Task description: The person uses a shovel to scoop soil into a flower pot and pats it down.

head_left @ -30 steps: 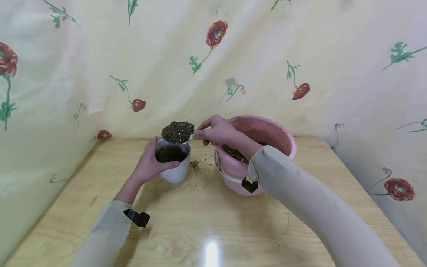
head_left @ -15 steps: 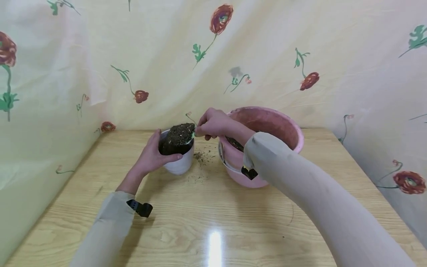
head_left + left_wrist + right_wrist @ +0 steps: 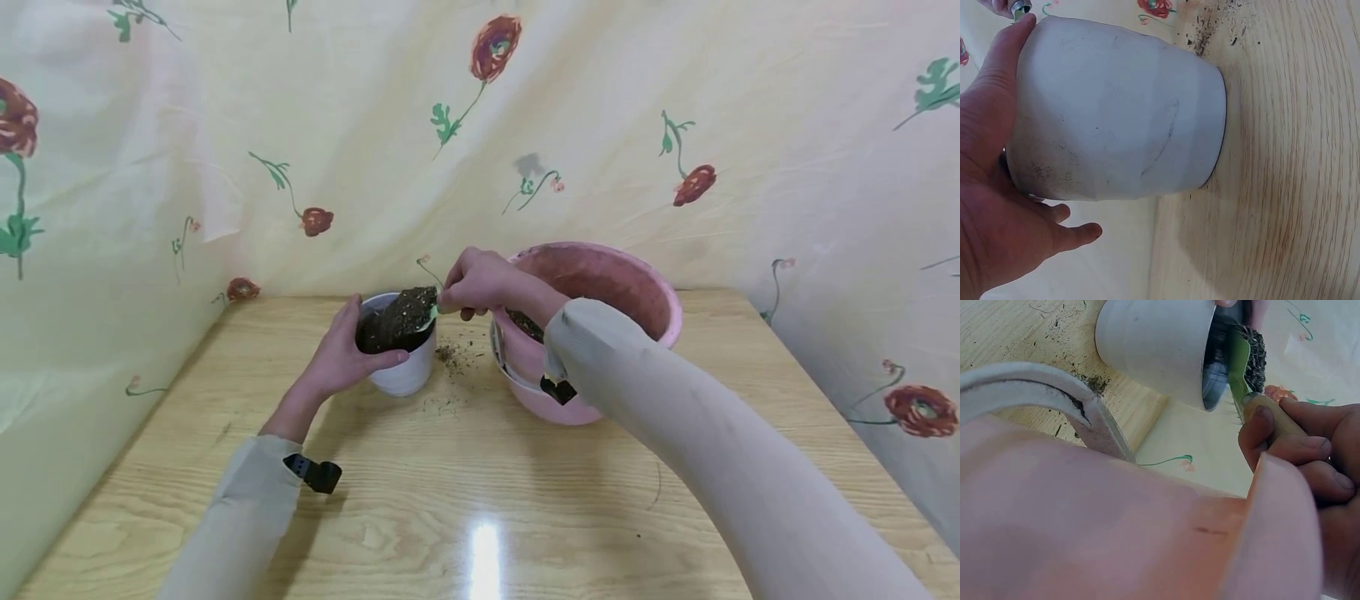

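A white flower pot (image 3: 405, 375) with dark soil inside stands upright at the table's back left. My left hand (image 3: 339, 350) grips its rim from the left, thumb along the near side and other fingers round the far side. My right hand (image 3: 480, 283) holds a small garden trowel by its wooden handle (image 3: 1279, 419). The trowel's green blade (image 3: 1238, 365) tips down into the pot's mouth. Dark potting soil (image 3: 408, 310) heaps on the blade and reaches the soil in the pot.
Right of the white pot stands a large pink pot (image 3: 551, 400) with a white handle and soil inside, under my right forearm. Soil crumbs (image 3: 448, 357) lie on the wooden table (image 3: 420, 483) between the pots. A flowered cloth (image 3: 390, 125) hangs behind.
The loaded trowel has gone from level above the white pot to tilted down into its mouth, and the soil on it is sliding in. My left hand keeps its hold on the rim.
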The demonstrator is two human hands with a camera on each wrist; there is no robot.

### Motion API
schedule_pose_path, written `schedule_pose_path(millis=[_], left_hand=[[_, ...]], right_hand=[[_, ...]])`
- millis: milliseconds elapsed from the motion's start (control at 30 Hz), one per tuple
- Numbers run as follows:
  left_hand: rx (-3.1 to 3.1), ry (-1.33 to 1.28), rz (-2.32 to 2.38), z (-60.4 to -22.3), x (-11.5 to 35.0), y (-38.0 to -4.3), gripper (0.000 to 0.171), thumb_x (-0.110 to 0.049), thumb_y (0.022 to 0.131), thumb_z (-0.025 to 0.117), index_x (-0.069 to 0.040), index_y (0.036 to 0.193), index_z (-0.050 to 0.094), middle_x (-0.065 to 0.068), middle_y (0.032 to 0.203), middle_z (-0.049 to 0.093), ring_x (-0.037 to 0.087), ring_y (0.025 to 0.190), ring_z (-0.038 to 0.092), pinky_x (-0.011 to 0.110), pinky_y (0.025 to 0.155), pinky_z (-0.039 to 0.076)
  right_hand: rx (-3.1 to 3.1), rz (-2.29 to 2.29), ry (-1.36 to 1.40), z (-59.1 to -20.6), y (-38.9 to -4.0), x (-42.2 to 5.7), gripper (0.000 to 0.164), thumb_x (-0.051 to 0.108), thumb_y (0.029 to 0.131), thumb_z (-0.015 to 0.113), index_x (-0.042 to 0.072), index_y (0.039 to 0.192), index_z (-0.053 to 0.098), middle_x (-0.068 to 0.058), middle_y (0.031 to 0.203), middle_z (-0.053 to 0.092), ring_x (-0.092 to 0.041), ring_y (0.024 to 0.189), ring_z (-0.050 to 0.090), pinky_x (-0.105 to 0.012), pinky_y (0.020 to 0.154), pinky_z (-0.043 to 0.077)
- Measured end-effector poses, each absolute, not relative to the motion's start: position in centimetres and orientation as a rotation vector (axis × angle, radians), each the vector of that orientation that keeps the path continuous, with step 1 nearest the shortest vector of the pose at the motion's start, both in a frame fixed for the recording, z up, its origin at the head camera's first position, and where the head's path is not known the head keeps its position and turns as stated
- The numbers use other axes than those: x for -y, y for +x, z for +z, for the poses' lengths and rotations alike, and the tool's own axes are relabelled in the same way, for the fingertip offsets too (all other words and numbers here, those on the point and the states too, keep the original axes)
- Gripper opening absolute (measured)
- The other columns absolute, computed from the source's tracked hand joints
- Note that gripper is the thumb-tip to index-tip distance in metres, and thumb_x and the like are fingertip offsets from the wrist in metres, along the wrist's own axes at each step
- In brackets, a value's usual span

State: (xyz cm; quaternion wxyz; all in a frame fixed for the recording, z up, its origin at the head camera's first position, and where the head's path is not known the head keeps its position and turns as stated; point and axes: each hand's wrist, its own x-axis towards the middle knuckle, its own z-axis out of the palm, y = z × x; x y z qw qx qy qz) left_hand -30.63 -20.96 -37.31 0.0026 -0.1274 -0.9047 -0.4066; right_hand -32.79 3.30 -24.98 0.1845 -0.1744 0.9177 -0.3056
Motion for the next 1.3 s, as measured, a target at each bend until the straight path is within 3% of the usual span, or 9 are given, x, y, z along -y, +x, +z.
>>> schedule_pose_path(millis=[333,633,933,1133,1300], left_hand=[[2.852,-0.404,-1.260,-37.5,21.1,-30.3,0.125,-0.052,0.074,0.079,-0.005,0.154,-0.004,0.019,0.159,0.004,0.036,0.144,0.013,0.054,0.114,0.019],[2.843,-0.397,-1.280,-37.6,21.0,-30.2,0.124,-0.051,0.075,0.079,-0.005,0.154,-0.004,0.020,0.159,0.005,0.037,0.144,0.014,0.055,0.113,0.019],[2.835,-0.405,-1.283,-37.5,20.7,-30.1,0.123,-0.051,0.075,0.079,-0.006,0.154,-0.003,0.018,0.159,0.004,0.036,0.145,0.011,0.055,0.113,0.019],[2.852,-0.400,-1.246,-37.4,20.8,-30.0,0.123,-0.052,0.075,0.078,-0.006,0.154,-0.004,0.018,0.160,0.002,0.037,0.145,0.010,0.056,0.113,0.021],[2.856,-0.406,-1.228,-37.3,21.0,-29.8,0.124,-0.053,0.075,0.078,-0.006,0.154,-0.004,0.018,0.160,0.002,0.037,0.145,0.009,0.056,0.113,0.020]], right_hand=[[-2.574,-0.801,-0.519,-25.0,-32.7,-3.0,0.023,0.018,0.089,0.064,0.008,0.069,0.070,-0.003,0.058,0.058,-0.010,0.045,0.038,-0.023,0.042,0.028],[-2.602,-0.713,-0.512,-24.6,-32.8,-2.8,0.024,0.019,0.087,0.063,0.010,0.065,0.066,-0.003,0.058,0.059,-0.010,0.044,0.037,-0.023,0.041,0.030],[-2.678,-0.610,-0.523,-23.2,-32.3,-3.5,0.017,0.017,0.088,0.062,0.009,0.081,0.075,-0.006,0.062,0.063,-0.009,0.042,0.037,-0.024,0.041,0.032],[-2.710,-0.663,-0.527,-22.1,-31.5,-4.3,0.020,0.020,0.091,0.061,0.009,0.101,0.074,-0.007,0.074,0.068,-0.012,0.051,0.051,-0.025,0.045,0.042],[-2.722,-0.731,-0.539,-20.8,-30.3,-5.2,0.023,0.023,0.092,0.061,0.011,0.109,0.071,-0.010,0.081,0.068,-0.012,0.051,0.051,-0.027,0.046,0.043]])
